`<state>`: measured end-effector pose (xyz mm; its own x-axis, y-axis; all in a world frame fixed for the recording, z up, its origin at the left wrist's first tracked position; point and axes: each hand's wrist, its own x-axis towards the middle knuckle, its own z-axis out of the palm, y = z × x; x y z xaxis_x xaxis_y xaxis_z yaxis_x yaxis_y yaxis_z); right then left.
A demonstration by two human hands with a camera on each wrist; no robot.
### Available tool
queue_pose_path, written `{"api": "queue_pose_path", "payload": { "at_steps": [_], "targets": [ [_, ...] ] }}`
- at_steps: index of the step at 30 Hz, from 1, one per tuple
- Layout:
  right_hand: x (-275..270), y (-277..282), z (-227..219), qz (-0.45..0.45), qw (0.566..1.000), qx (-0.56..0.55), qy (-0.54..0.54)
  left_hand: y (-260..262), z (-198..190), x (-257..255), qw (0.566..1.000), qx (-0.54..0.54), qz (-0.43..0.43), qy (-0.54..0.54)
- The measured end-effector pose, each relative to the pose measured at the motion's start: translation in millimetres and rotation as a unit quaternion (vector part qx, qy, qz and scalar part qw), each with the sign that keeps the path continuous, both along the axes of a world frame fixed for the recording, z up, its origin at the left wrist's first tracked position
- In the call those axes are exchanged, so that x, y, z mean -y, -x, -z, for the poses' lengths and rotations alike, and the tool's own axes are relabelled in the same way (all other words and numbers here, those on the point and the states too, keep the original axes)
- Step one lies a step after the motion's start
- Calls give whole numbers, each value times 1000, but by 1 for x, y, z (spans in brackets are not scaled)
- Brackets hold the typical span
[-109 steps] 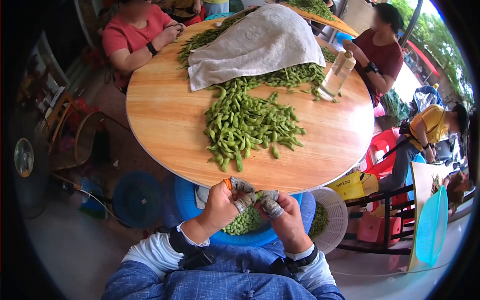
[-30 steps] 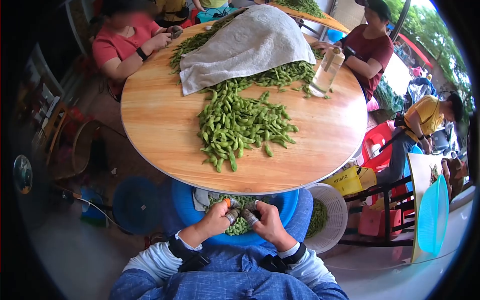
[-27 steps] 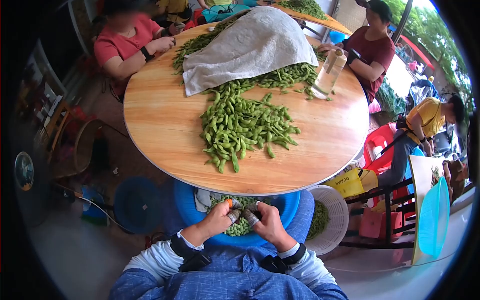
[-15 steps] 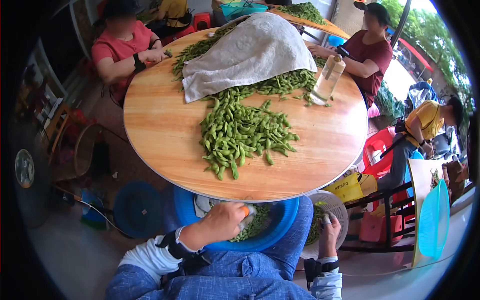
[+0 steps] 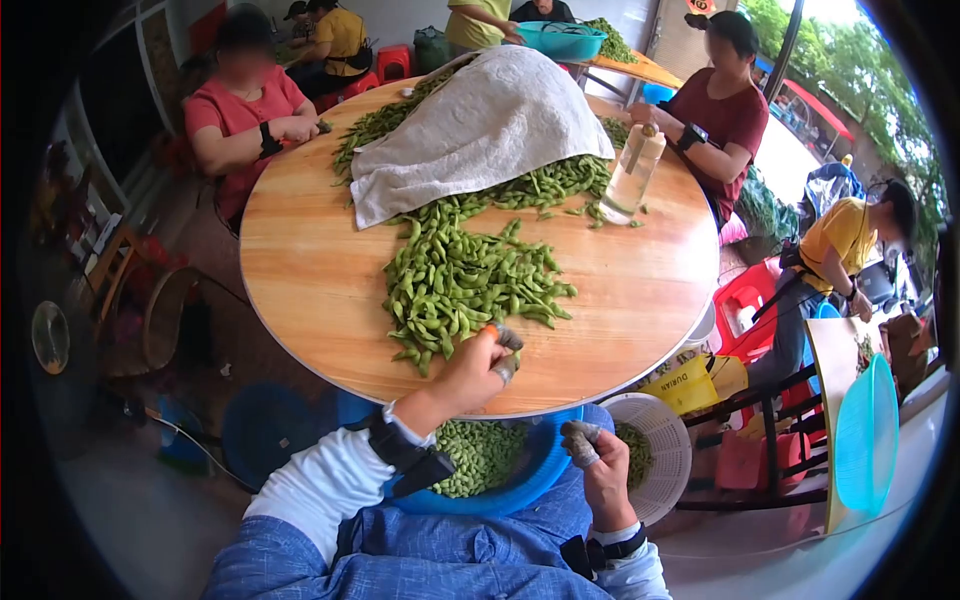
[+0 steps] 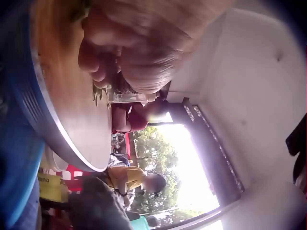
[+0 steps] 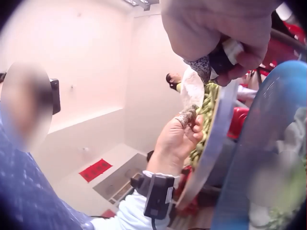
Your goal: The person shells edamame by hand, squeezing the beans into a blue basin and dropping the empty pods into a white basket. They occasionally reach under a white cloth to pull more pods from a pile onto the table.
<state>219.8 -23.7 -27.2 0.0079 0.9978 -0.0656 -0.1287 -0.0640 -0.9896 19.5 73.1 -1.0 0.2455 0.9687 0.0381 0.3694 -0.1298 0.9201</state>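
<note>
My left hand (image 5: 470, 372) is over the round table's front, right at the near edge of a pile of green soybean pods (image 5: 470, 275). Its grey-sleeved thumb and forefinger, with an orange band, pinch a green pod (image 6: 80, 11), mostly hidden by the fingers. My right hand (image 5: 606, 478), also with grey finger sleeves, is raised between the blue basin (image 5: 555, 465) and the white colander (image 5: 672, 460). Its fingers are loosely bent with nothing visible in them. Shelled beans (image 5: 478, 455) lie in the basin, and green pods or hulls lie in the colander.
A grey towel (image 5: 480, 130) covers more pods on the wooden table (image 5: 310, 240). At the right stands a clear bottle (image 5: 634, 178). Two people in red (image 5: 245, 115) sit across from each other at the table. Chairs and a turquoise basket (image 5: 868, 440) are at the right.
Both hands were together over the basin, then parted. The right hand went to the colander and has come back up toward the basin; the left hand has moved up to the pods on the table.
</note>
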Motion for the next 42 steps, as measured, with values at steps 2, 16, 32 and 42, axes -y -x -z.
{"api": "queue_pose_path", "payload": {
  "at_steps": [2, 16, 32, 42],
  "targets": [
    [-8, 15, -15, -55, 997, -53, 26, 8, -13, 30, 938, 275, 30, 209],
    [-10, 50, -31, -184, 960, -153, 147, 21, 1, 81, 952, 251, 99, 142],
    [-11, 47, -23, -239, 945, -164, 155, 25, -3, 83, 950, 243, 127, 150],
    [-10, 59, -14, -186, 964, -166, 92, 29, -5, 90, 994, -33, 80, 67]
  ]
}}
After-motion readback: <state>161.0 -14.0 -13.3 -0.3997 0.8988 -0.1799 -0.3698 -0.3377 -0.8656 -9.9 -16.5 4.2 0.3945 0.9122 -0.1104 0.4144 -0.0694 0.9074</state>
